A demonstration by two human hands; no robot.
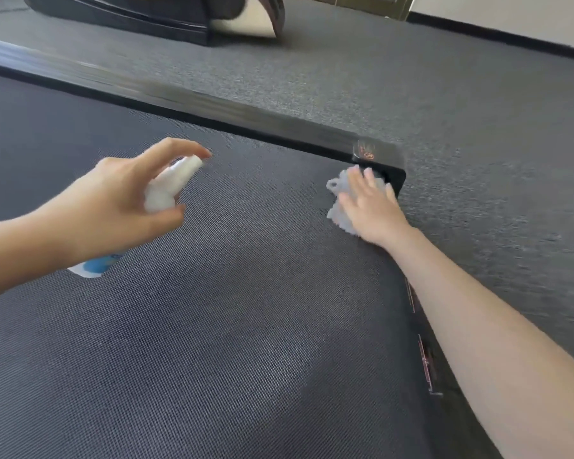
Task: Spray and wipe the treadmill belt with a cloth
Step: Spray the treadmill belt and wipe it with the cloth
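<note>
Belt [212, 326] of dark woven mesh fills most of the view, its fine grid texture catching a pale sheen toward the lower middle. A glossy black side rail [186, 97] runs diagonally along its far edge and ends in a rounded corner cap [383, 164] bearing a small orange mark. Beyond the rail lies grey, speckled carpet [444, 94], which meets a pale wall with a dark skirting strip [497, 36] at the upper right. The black base of another machine [130, 14] stands on the carpet at the top. The left hand [113, 207] is wrapped around a white spray bottle [169, 187] with a blue label, held above the belt with its nozzle aimed toward the rail; the forefinger curls over the spray head. The right hand [368, 203] lies flat, fingers spread, pressing a crumpled white cloth [340, 200] onto the belt right at the corner, just beside the end cap. Along the belt's near right edge, partly hidden by the forearm, a dark strip [424, 356] carries reddish markings too blurred to read.
</note>
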